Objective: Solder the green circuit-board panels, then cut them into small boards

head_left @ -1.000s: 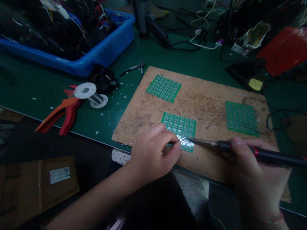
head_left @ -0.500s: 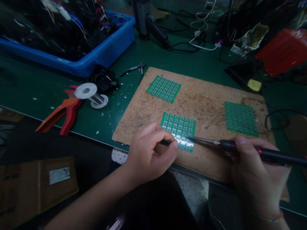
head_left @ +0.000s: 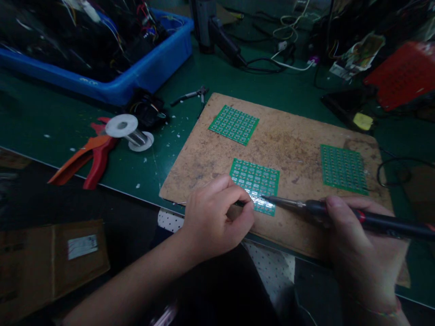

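Note:
My left hand is closed in a pinch at the near left corner of a green circuit panel on a brown work board; it seems to pinch a thin solder wire, too fine to make out clearly. My right hand grips a black soldering iron, whose metal tip rests on the panel's near edge just beside my left fingertips. Two more green circuit panels lie on the board, one at the far left and one at the right.
A solder spool and red-orange pliers lie on the green mat at left. A blue bin of wired parts stands at the back left. Small cutters, cables, a red case and a cardboard box surround the board.
The hands barely shifted. My left fingers adjusted their pinch at the panel's corner, and the iron tip stays on the near edge of the panel.

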Motion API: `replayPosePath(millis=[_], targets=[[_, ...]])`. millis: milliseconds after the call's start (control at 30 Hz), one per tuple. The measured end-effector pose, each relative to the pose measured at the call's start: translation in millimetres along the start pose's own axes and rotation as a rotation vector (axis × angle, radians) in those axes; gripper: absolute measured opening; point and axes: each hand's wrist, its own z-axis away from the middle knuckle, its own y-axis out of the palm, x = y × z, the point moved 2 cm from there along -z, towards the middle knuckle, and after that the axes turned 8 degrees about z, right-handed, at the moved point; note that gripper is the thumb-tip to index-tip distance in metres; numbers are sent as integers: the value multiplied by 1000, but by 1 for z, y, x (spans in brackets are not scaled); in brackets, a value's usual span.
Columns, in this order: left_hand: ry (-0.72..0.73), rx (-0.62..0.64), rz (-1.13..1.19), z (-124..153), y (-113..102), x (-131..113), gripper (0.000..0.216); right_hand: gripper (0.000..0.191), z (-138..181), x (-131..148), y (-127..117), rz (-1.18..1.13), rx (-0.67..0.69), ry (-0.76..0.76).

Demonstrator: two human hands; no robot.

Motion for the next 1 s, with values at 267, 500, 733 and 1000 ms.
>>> replayPosePath(millis=[267,500,733,1000], targets=[[3,-1,-34,1,1,0,7,19,2,-1,0,23,5,-18],[31,4,-52,0,2,1,9,19,1,0,0,28,5,-29],[27,8,-67,3,2,1,10,19,1,1,2,45,7,-25],[31,20,-93,-1,4,0,12,19,2,2,0,47,-8,-20]])
